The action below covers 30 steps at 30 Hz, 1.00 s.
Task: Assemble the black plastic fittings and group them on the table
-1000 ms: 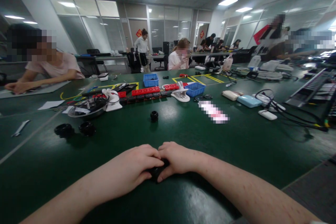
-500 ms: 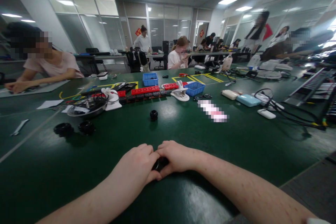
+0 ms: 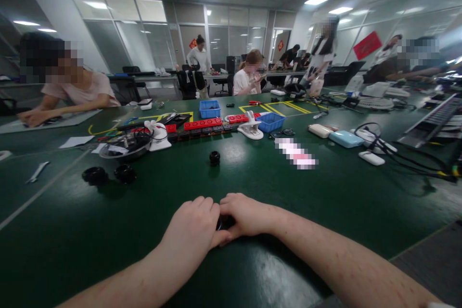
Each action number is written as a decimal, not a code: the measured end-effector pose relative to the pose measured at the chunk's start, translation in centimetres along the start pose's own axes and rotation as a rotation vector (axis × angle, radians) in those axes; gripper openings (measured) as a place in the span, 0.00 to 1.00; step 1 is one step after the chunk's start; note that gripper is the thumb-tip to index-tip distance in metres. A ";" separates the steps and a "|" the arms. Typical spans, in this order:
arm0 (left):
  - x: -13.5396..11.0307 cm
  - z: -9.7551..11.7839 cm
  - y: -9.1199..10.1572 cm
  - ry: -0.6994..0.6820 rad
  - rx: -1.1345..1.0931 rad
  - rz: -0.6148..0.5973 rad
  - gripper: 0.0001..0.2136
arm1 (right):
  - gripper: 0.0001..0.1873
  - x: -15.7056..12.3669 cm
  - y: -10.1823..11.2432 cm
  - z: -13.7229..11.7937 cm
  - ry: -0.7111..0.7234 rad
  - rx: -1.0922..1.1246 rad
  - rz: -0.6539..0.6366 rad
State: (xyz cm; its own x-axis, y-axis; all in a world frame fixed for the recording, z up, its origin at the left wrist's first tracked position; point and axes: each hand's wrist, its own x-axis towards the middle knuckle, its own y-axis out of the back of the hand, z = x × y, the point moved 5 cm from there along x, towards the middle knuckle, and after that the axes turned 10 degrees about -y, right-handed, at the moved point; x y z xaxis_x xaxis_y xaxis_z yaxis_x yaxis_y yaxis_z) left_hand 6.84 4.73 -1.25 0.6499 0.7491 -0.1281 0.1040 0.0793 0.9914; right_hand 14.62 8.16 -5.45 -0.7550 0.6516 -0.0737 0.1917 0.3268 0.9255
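Observation:
My left hand point(image 3: 195, 224) and my right hand point(image 3: 247, 215) meet low in the middle of the view, above the green table point(image 3: 151, 202). Between them they grip a glossy black round part point(image 3: 225, 223), mostly covered by the fingers. Both hands are closed around it, with thumbs on the near side. Straight beyond them stands a small ridged black cylindrical part point(image 3: 214, 158). To the left sit two wider black ring-shaped parts, one point(image 3: 95, 175) beside the other point(image 3: 124, 173).
A wrench point(image 3: 38, 172) lies at far left. Farther back are a metal bowl point(image 3: 124, 151) of cables, red blocks point(image 3: 202, 125), white clip stands point(image 3: 250, 127) and blue bins point(image 3: 271, 121). Cases point(image 3: 345, 138) and black cables point(image 3: 407, 159) are at right. A person point(image 3: 79, 86) sits at left.
The view has swung slightly left, so things on the table appear shifted right. My left thumb has moved across toward my right hand. Both hands still hold the black part.

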 end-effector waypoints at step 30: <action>-0.5 -1.3 1.1 -0.108 -0.234 -0.132 0.14 | 0.23 -0.2 0.2 0.0 -0.015 0.044 -0.023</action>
State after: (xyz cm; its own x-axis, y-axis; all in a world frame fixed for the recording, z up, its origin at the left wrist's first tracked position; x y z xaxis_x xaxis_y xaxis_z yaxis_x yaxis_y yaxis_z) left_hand 5.66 5.26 -0.06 0.7198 0.6489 -0.2464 0.0249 0.3305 0.9435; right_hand 14.77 8.09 -5.22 -0.7498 0.6540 -0.1007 0.2024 0.3716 0.9061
